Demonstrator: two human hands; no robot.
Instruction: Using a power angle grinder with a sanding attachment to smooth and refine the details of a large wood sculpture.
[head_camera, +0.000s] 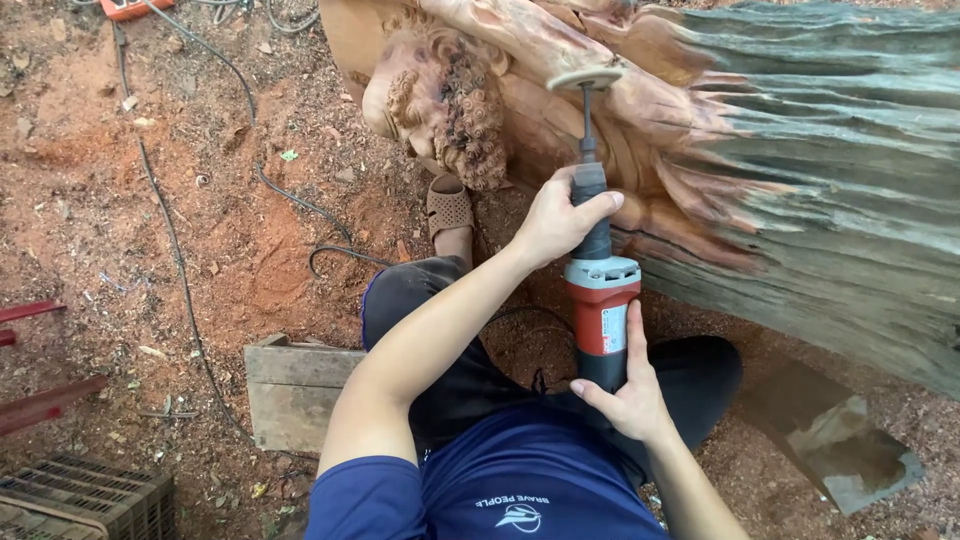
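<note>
Head view: red-and-grey handheld die grinder with a long black neck sits centre frame, pointing up; its flat tan sanding disc touches the pale carved wood sculpture with curly-haired figure at upper centre

Left hand wrapped round the black neck just above the grey collar, fingers curled tight on it. Right hand cups the rear of the red body from below, fingers closed round it, thumb along the side

Handling, my read: tool is rigid and fairly heavy at the motor end, so one hand on the neck and one on the body suits it. Thin shaft to the disc looks like the weak spot, not a place to hold. Carved curls look fragile to a slip

Edges/room: grey weathered log fills the right of frame, close beside the tool, little room that side. Open red dirt ground left, with black cables trailing across it. Grey wooden board at lower left beside the knee, dark plastic crate in the bottom left corner, brown sandal just under the carving. Person sits in dark trousers, blue shirt
</note>
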